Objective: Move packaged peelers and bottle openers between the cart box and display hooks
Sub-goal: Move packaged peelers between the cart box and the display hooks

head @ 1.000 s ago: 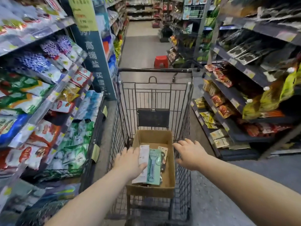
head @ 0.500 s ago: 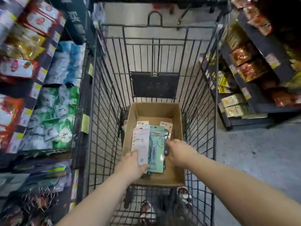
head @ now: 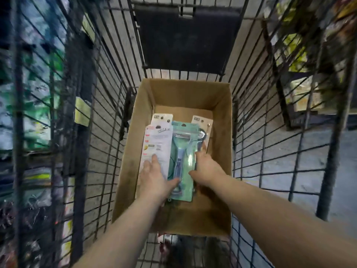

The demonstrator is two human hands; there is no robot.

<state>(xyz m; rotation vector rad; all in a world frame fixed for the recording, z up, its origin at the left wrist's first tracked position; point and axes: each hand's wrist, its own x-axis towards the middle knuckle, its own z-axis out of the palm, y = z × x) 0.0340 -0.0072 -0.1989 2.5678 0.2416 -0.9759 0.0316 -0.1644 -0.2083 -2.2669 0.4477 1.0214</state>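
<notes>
Scene: we look down into a wire cart [head: 328, 161] in a shop aisle, where a cardboard box [head: 222, 132] sits on the cart floor at the near end.

Task's things: a green peeler pack [head: 182, 151] sits in the middle of the box opening, with a white-card pack [head: 157, 144] just beside it on the left, their edges overlapping. We cannot tell whether they rest on the box floor or are held above it.

Behind them: two beige cards peek out, a left beige card [head: 161, 117] and a right beige card [head: 201, 120]. The right one carries a metal tool [head: 202, 134] (too hidden for us to name).

Left grip [head: 154, 176]: released, with fingers laid straight over the white-card pack and the thumb across the lower end of the green peeler pack.

Right grip [head: 206, 167]: at the green pack's right edge, thumb on its face and fingers running along the side. We cannot tell whether they tuck under and clasp it.

Surroundings: a dark panel [head: 185, 35] hangs at the cart's far end, blurred shelves of goods flank both sides, and grey floor [head: 289, 151] shows through the wires.
</notes>
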